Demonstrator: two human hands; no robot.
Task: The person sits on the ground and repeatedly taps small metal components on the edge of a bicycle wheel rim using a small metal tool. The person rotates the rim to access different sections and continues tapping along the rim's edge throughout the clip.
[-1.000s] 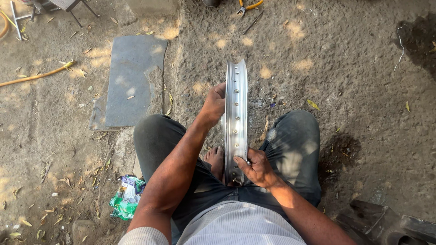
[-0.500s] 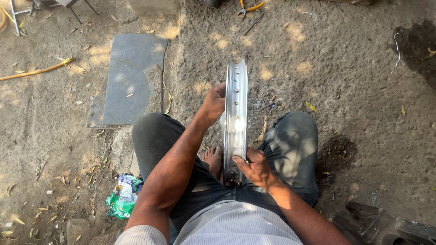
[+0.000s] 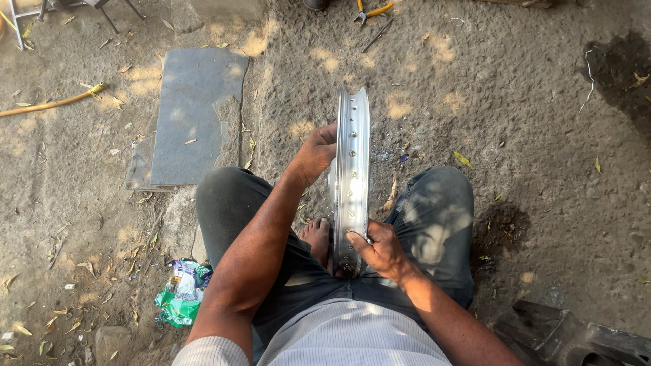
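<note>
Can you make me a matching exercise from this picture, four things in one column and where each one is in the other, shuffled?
Things:
1. rim
2. slab
3. pliers
4. wrapper

Places:
A. flat on the ground beyond the left knee
B. at the top edge, on the ground
C. upright between the knees, held by the left hand and right hand
D. crumpled on the ground by the left thigh

Pairs: 1-C, 2-A, 3-B, 4-D
</note>
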